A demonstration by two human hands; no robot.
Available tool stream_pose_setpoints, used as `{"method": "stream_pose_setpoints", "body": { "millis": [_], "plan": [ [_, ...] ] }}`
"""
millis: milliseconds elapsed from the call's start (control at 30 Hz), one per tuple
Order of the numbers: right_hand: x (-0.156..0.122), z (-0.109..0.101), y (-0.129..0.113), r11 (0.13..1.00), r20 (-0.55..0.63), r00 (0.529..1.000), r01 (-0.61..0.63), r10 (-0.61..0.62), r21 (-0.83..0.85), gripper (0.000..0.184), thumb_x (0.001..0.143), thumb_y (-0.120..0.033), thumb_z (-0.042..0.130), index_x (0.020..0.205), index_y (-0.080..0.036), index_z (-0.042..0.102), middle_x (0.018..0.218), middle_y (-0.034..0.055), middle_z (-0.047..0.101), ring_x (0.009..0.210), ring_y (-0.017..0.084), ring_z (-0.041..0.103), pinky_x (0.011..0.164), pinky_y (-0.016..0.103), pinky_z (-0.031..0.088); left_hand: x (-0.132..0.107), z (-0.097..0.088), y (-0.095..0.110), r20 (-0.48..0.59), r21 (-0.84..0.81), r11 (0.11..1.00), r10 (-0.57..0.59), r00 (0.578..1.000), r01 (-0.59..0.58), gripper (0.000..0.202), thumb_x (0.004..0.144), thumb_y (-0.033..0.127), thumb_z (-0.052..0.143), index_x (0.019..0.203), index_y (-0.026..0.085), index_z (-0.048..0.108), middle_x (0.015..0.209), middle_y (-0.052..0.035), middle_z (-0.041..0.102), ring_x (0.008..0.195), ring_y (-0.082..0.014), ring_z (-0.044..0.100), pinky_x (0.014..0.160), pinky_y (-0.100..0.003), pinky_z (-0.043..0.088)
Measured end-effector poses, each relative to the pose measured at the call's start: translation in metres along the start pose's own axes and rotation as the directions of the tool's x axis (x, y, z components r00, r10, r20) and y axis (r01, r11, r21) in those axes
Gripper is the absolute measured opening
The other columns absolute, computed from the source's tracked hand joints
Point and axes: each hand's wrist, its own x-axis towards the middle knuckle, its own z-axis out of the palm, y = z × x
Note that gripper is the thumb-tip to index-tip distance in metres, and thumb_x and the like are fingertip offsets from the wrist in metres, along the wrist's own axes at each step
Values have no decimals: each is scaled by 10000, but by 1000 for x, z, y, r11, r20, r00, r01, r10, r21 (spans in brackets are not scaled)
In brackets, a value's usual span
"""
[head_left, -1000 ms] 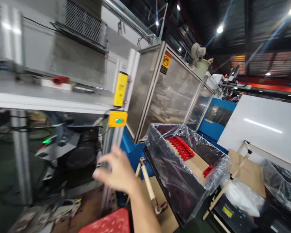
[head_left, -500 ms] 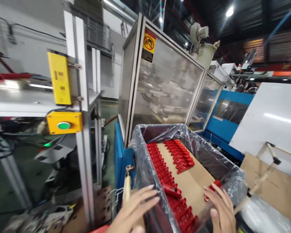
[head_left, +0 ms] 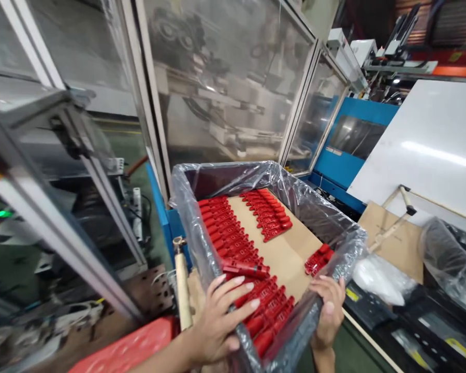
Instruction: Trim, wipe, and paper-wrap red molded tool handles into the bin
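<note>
A plastic-lined bin point(head_left: 270, 168) holds rows of red plastic parts point(head_left: 231, 228) on a sheet of brown cardboard point(head_left: 281, 259). My left hand point(head_left: 223, 311) lies across the bin's near left rim, fingers stretched and spread above the red parts, thumb on the outer side. At the near right rim, my right hand point(head_left: 328, 303) has its fingers bent over the lined edge and its thumb outside. Just beyond those fingers sits a small group of red parts point(head_left: 318, 259). One red part point(head_left: 246, 268) lies crosswise on the left row.
A framed clear guard point(head_left: 225, 88) stands behind the bin, with a blue machine point(head_left: 357, 134) to its right. A wooden handle point(head_left: 183, 290) rises on the left, near a red plastic surface point(head_left: 128, 347). Black crates point(head_left: 419, 331) and clear plastic lie at right.
Both hands have come down onto the bin's rim. The right hand has drawn back from the small group of red parts. The view has shifted down and closer to the bin.
</note>
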Motion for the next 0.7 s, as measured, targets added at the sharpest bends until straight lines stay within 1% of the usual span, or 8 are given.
{"method": "stream_pose_setpoints", "body": {
  "millis": [100, 167, 233, 333, 433, 533, 600, 700],
  "plan": [
    [11, -16, -1, 997, 154, 986, 65, -58, -43, 432, 1002, -312, 257, 857, -245, 658, 857, 30, 705, 953, 227, 656, 1095, 524, 294, -8, 8, 1, -44, 25, 999, -33, 998, 34, 567, 966, 606, 274, 1442, 385, 489, 1278, -40, 695, 1289, -235, 533, 1225, -414, 151],
    [31, -36, 2, 981, 363, 918, 190, -162, -43, 310, 987, -308, 371, 913, -271, 670, 877, 8, 728, 912, 212, 676, 1030, 455, 368, -13, 12, 6, -59, 30, 992, -119, 991, 121, 576, 959, 632, 235, 1381, 407, 555, 1241, -29, 715, 1278, -231, 547, 1235, -427, 138],
    [64, -57, 8, 940, 559, 768, 334, -311, 64, 198, 947, -354, 516, 1061, -303, 670, 944, -3, 753, 877, 205, 694, 915, 379, 449, -14, 16, 16, -88, -2, 959, -283, 955, 284, 611, 936, 684, 202, 1282, 431, 636, 1220, -19, 725, 1271, -246, 559, 1235, -474, 149],
    [124, -61, 19, 872, 736, 506, 426, -450, 240, 323, 904, -440, 611, 1201, -315, 639, 1053, 20, 757, 831, 208, 709, 718, 321, 496, -3, 14, 37, -160, -83, 859, -512, 844, 506, 659, 907, 740, 190, 1199, 430, 692, 1260, -11, 710, 1301, -272, 543, 1229, -523, 167],
    [165, -14, 22, 842, 897, 201, 470, -393, 264, 234, 923, -452, 584, 1055, -293, 696, 955, 35, 760, 758, 229, 702, 635, 324, 472, 18, 3, 59, -170, -156, 770, -637, 752, 618, 681, 882, 775, 247, 1239, 395, 685, 1282, -18, 702, 1316, -286, 539, 1231, -499, 192],
    [166, 61, 10, 752, 956, -98, 597, -276, 278, 254, 951, -399, 553, 938, -212, 724, 896, 90, 753, 818, 266, 713, 689, 349, 483, 36, -10, 80, -179, -313, 614, -788, 590, 725, 765, 857, 806, 250, 1297, 334, 661, 1251, -46, 718, 1306, -312, 552, 1234, -490, 204],
    [150, 106, -4, 702, 949, -211, 638, -233, 315, 306, 936, -423, 583, 858, -168, 732, 870, 126, 750, 834, 274, 719, 704, 352, 501, 43, -13, 94, -224, -440, 490, -871, 437, 752, 804, 858, 804, 250, 1345, 287, 626, 1285, -75, 697, 1265, -329, 585, 1205, -508, 274],
    [120, 144, -23, 675, 934, -275, 647, -228, 355, 338, 871, -472, 684, 803, -142, 711, 823, 95, 735, 803, 234, 710, 729, 353, 540, 50, -11, 114, -317, -507, 358, -923, 217, 784, 705, 872, 726, 416, 1355, 247, 606, 1297, -95, 689, 1215, -321, 620, 1124, -465, 409]
  ]
}}
